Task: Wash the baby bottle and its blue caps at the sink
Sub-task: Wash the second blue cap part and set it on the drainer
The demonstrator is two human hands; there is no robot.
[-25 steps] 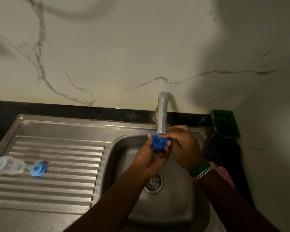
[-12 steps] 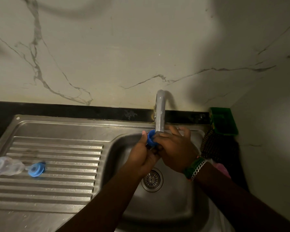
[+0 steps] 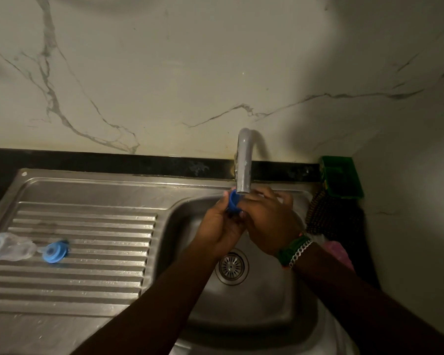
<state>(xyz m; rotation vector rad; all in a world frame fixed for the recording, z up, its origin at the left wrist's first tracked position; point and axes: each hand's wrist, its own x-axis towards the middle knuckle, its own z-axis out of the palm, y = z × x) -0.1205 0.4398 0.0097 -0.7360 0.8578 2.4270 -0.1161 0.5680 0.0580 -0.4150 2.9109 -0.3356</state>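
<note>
Rinsing under the curved steel tap (image 3: 244,162): left hand (image 3: 217,226) and right hand (image 3: 268,221), fingers closed around one small blue plastic cap (image 3: 232,201); wet fingers may let it slip toward the drain (image 3: 231,265). Clear bottle (image 3: 8,245) lies on the drainboard.

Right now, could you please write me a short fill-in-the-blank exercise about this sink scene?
1. Both hands hold a blue cap just under the ____.
2. The baby bottle lies on the ridged ____ to the left of the basin.
3. The second blue cap lies just to the ____ of the bottle.
4. The bracelets are on the ____ wrist.

Missing words: faucet; drainboard; right; right
</note>
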